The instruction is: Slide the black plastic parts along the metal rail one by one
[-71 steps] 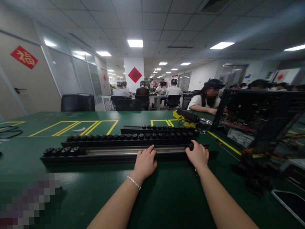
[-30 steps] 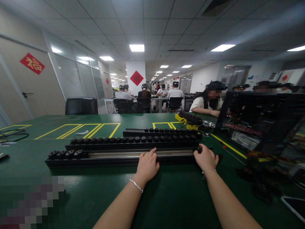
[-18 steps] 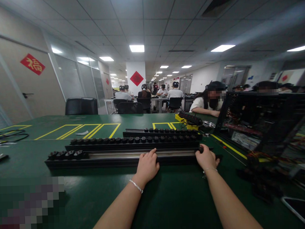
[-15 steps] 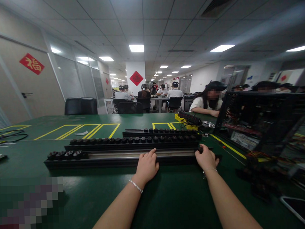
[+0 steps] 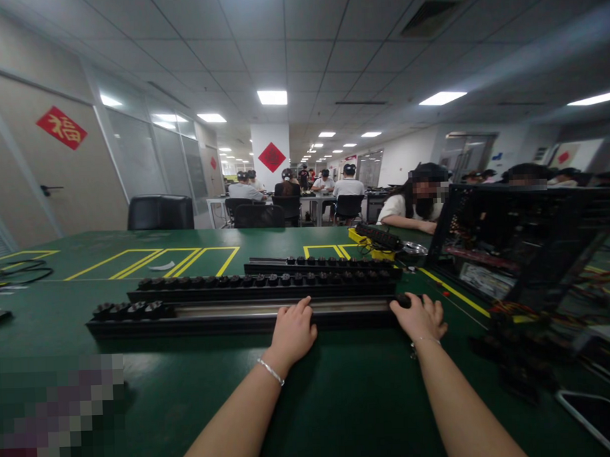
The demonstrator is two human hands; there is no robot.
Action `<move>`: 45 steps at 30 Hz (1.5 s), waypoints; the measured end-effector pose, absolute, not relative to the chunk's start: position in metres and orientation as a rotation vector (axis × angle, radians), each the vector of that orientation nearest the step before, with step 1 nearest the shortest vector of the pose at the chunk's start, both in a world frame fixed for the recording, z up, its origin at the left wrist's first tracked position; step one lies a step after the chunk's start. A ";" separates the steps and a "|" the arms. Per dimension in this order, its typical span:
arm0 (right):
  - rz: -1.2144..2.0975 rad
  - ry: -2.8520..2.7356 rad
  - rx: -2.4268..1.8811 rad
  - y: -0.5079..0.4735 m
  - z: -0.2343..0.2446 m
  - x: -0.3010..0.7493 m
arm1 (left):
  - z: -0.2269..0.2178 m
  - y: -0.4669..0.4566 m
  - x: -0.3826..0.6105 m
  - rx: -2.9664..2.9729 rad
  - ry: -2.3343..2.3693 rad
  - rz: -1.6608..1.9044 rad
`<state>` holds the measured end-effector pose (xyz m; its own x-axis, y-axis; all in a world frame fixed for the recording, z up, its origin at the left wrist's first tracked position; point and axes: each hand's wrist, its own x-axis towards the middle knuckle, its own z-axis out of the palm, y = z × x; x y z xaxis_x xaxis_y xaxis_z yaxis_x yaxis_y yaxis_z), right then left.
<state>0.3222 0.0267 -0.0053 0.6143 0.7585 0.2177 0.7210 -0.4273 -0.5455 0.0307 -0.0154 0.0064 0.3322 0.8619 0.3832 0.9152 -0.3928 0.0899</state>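
My left hand [image 5: 296,330] is closed over the front edge of the nearest black power track rail [image 5: 228,324], around its middle. A bare metallic groove runs along this rail, and several black socket modules [image 5: 130,310] sit at its left end. At the rail's right end, my right hand [image 5: 421,320] has its thumb and index finger round a small black socket module [image 5: 403,301], mostly hidden by the hand. Its other fingers fan out to the right. Directly behind lies a second rail [image 5: 267,281] lined with modules, and a shorter one [image 5: 321,262] lies farther back.
An open black computer case [image 5: 523,241] stands at the right, with loose wires and a dark blurred pile [image 5: 512,354] before it. A yellow bin [image 5: 360,236] with a black power strip is at the back. A co-worker [image 5: 404,212] sits across the green table [image 5: 336,414].
My right hand has shifted slightly right and its outer fingers have spread; the module shows more between thumb and index finger. My left hand holds its place on the rail.
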 end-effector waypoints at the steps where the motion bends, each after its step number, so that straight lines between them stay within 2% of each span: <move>1: 0.085 -1.154 -2.232 0.026 -0.004 0.321 | 0.006 -0.015 0.030 -2.443 -1.636 -0.570; 27: 0.067 -1.060 -2.184 0.022 0.002 0.325 | 0.007 -0.016 0.030 -2.449 -1.627 -0.605; 34: 0.203 -0.981 -2.203 0.021 0.003 0.334 | 0.005 -0.014 0.030 -2.440 -1.616 -0.610; 45: 0.206 -0.969 -2.186 0.017 0.009 0.335 | 0.004 -0.015 0.030 -2.423 -1.595 -0.653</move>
